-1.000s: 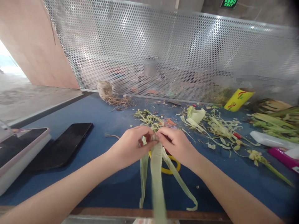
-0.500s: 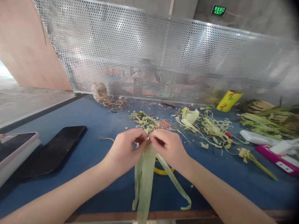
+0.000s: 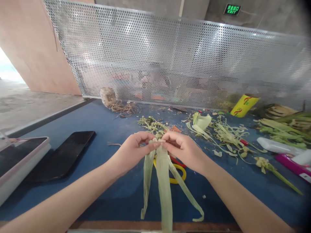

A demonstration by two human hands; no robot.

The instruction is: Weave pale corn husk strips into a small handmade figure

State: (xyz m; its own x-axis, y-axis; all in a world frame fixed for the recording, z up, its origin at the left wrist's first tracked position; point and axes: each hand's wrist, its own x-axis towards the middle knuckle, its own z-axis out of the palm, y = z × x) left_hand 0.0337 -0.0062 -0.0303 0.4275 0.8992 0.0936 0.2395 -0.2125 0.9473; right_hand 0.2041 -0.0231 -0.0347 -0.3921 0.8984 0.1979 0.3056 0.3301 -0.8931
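Both my left hand and my right hand pinch the upper end of a bunch of pale green corn husk strips. Thumbs and forefingers nearly meet there. One wide strip hangs down past the table's front edge; narrower ones dangle on either side, the right one curling at its tip. Behind the strips lies a pair of scissors with yellow-and-red handles, partly covered. A braided length of husk extends away from my fingertips across the table.
A black phone and a pale-edged device lie left. Twine sits at the back by a whitish block. Husk scraps, a yellow roll and a magenta-and-white tool are right. Perforated metal screen stands behind.
The view has shifted slightly left, so things appear further right. My fingers have shifted their pinch on the husk, and more of the scissors' handles shows.
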